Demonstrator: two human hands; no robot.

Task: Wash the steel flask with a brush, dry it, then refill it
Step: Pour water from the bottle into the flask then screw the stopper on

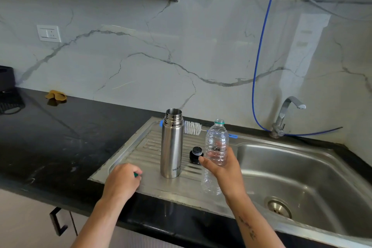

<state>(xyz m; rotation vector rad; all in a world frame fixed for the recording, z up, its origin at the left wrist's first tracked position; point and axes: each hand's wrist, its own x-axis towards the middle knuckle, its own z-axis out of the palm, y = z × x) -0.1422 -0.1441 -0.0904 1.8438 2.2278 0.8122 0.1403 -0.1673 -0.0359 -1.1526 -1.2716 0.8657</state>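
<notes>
The steel flask [171,145] stands upright and uncapped on the ribbed steel drainboard [141,153]. Its black cap [196,155] lies just to its right. Behind the flask lies a bottle brush [192,128] with white bristles and a blue handle. My right hand [223,167] grips a clear plastic water bottle [216,147], open at the top, to the right of the flask. My left hand [122,181] rests on the drainboard's front left, fingers curled round a small green bottle cap [136,175].
The steel sink basin [302,177] with its drain lies to the right, a tap [285,115] and a blue hose [259,66] behind it. A yellow cloth [56,95] lies far left on the black counter [50,137]. A marble wall stands behind.
</notes>
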